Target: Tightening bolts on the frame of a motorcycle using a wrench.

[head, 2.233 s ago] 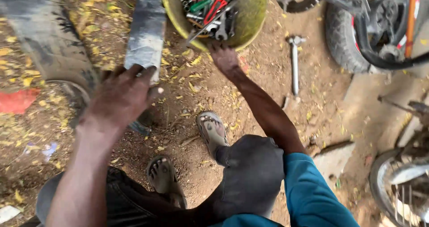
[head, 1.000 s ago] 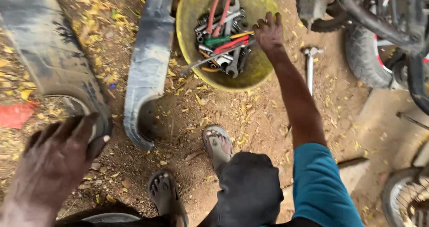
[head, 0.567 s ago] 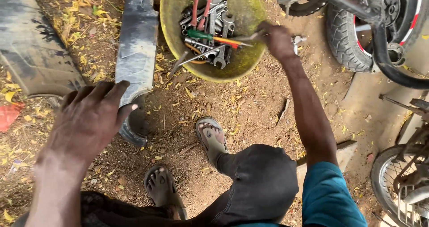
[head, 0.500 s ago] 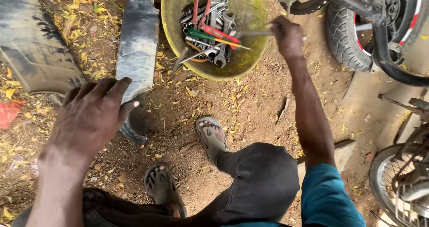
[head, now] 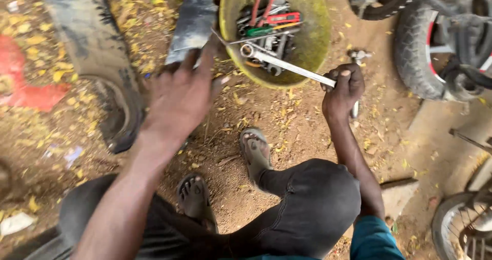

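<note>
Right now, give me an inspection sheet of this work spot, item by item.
Surface: bare dirt ground strewn with yellow leaves.
Job's things: long metal wrench, ring end over the yellow bowl of mixed hand tools.
Clutter: grey panel, old tyre, red scrap.
Hands: right hand gripping the wrench shaft; left hand blurred, fingers spread near the panel, grip unclear.
Cables: nothing seen.
Surroundings: motorbike wheel upper right, spoked wheel lower right; the person squats in sandals.

outdoor motorbike repair yard, dirt ground (head: pixel 287 132), yellow tool bowl (head: pixel 312 39), motorbike tyres (head: pixel 415 55)
</note>
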